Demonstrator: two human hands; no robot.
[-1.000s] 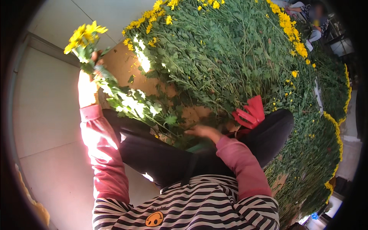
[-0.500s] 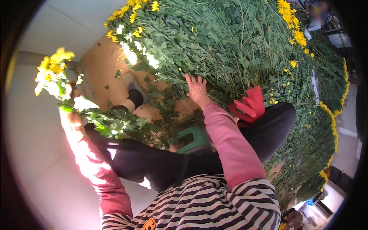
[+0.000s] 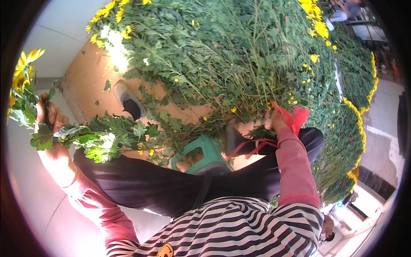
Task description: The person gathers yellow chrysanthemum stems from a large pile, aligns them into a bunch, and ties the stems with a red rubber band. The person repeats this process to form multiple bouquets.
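At the far left, my left hand (image 3: 53, 122) is closed around a bunch of yellow chrysanthemums (image 3: 105, 137). Its blooms stick out beyond my fingers toward the picture's rim, and the leafy stems trail right across my thigh. My right hand (image 3: 277, 122), by my right knee, has its fingers closed on red strips (image 3: 297, 120). Part of the strips fans out to the right of the hand; loose ends hang to the left over my lower leg. Just beyond that hand lie the cut ends of a big heap of chrysanthemums (image 3: 214, 55).
Between my legs is a green plastic stool (image 3: 203, 150). Fallen leaves and small blooms litter the orange-brown floor (image 3: 85, 81) near my shoe (image 3: 129, 100). More yellow-edged flower heaps (image 3: 342, 141) run along the right. A pale wall (image 3: 47, 180) stands on the left.
My right hand has left the stems, moved right and taken hold of the red strips, which are now spread out. My left hand has shifted left and slightly down with the bunch.
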